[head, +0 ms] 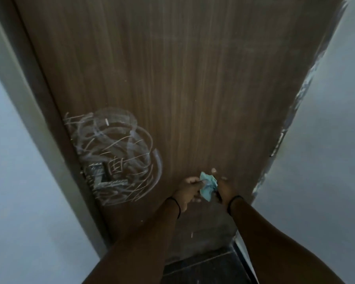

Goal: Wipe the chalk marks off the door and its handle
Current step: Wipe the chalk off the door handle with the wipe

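A brown wooden door [193, 78] fills the view. White chalk scribbles [113, 152] cover its lower left side and run over the dark door handle [106, 177] near the left edge. A crumpled light blue cloth [208, 186] sits between my two hands, in front of the door and right of the marks. My left hand [188, 190] pinches the cloth's left side. My right hand [223, 187] grips its right side, with two fingertips sticking up above it. Each wrist wears a thin black band.
A grey door frame [29, 124] and pale wall [12, 201] stand at the left. Another pale wall [326, 140] rises at the right, with rough, chipped paint along the door's right edge. Dark floor tiles [203, 267] lie below the door.
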Demonstrator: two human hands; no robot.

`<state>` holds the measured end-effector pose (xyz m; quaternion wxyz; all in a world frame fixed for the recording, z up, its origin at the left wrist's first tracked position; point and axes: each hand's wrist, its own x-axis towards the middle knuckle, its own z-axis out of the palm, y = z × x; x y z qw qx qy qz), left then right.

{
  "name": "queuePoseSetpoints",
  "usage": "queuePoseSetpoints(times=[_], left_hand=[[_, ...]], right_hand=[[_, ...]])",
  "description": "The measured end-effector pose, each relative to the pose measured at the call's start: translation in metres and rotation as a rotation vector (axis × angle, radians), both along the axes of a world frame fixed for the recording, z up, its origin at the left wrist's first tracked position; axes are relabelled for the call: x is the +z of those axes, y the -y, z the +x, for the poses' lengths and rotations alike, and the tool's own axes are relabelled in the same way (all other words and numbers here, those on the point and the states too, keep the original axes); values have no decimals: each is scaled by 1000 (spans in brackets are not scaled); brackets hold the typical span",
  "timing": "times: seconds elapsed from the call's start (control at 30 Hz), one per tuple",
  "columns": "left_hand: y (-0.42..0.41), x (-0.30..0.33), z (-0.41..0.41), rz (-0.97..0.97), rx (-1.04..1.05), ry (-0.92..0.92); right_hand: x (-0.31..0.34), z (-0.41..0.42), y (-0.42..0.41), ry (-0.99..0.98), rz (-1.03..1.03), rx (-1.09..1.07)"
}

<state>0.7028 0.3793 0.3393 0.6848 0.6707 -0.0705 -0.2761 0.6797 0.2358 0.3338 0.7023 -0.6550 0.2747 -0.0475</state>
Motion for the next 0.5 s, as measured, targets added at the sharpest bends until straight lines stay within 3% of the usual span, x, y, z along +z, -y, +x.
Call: queuePoseSetpoints(times=[0.13,0.3,0.5], left_hand=[[-38,-17,-14,-24,264,-76],[-101,-50,-28,-6,580,55],[-168,-120,-18,39,669,50]], right_hand=[[-16,-4,-45,-20,170,176],[-41,-7,-110,-40,288,385],[-91,8,-179,-101,333,563]])
